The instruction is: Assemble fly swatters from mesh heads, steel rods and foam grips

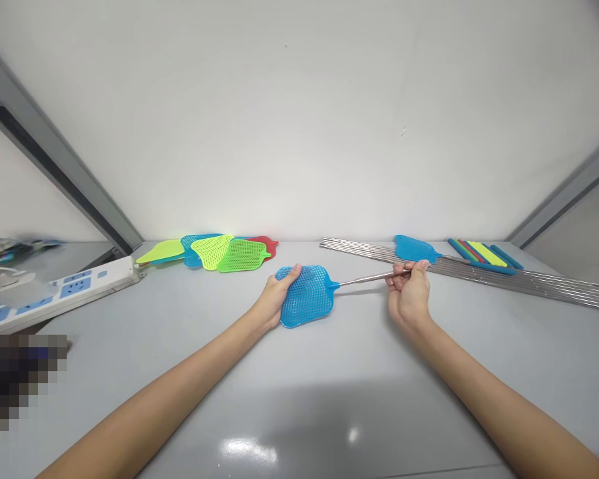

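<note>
My left hand (278,298) grips the left edge of a blue mesh fly swatter head (307,297), thumb on top. A thin metal rod (364,279) runs rightward from the neck of that head. Around the rod's right part, the fingers of my right hand (410,291) are closed, hiding its far end. Just behind my right hand, a second blue fly swatter (415,249) lies across a bundle of long metal rods (484,274), its shaft pointing right to a blue handle.
Overlapping yellow, blue, green and red swatter heads (242,255) lie at the back left. Coloured handle sleeves (482,253) lie at the back right. A white power strip (80,291) with a plug runs along the left. The wall (299,133) and grey frame posts bound the table.
</note>
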Demonstrator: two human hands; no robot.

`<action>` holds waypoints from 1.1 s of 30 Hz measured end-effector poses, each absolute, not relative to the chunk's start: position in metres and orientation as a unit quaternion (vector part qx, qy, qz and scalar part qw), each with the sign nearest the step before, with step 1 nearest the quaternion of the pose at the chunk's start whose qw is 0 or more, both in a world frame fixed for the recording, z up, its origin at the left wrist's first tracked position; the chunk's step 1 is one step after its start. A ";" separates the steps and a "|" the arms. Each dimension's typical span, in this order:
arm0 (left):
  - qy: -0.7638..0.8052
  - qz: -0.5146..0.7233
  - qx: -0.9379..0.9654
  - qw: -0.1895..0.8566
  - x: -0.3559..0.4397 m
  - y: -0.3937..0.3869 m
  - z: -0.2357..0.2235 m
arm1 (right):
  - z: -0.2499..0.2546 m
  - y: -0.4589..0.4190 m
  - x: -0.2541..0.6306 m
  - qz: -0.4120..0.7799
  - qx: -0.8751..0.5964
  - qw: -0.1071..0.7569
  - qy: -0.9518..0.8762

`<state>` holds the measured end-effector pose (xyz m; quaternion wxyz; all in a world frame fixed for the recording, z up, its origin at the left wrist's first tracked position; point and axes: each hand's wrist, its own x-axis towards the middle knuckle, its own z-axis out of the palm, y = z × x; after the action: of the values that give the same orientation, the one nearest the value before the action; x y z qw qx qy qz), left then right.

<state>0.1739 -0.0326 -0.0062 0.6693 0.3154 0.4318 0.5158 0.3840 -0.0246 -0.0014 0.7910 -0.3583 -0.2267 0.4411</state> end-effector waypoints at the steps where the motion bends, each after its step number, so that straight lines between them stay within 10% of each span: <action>1: 0.432 0.516 0.316 0.669 0.174 -0.033 -0.006 | -0.002 -0.025 0.384 0.444 -0.361 0.790 -0.221; 33: 0.467 0.525 0.332 0.629 0.176 -0.035 -0.009 | -0.015 -0.033 0.368 0.482 -0.373 0.779 -0.144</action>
<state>0.1756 -0.0349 -0.0095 0.6293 0.3324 0.4669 0.5248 0.3683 -0.0329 -0.0146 0.7793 -0.3734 -0.1445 0.4820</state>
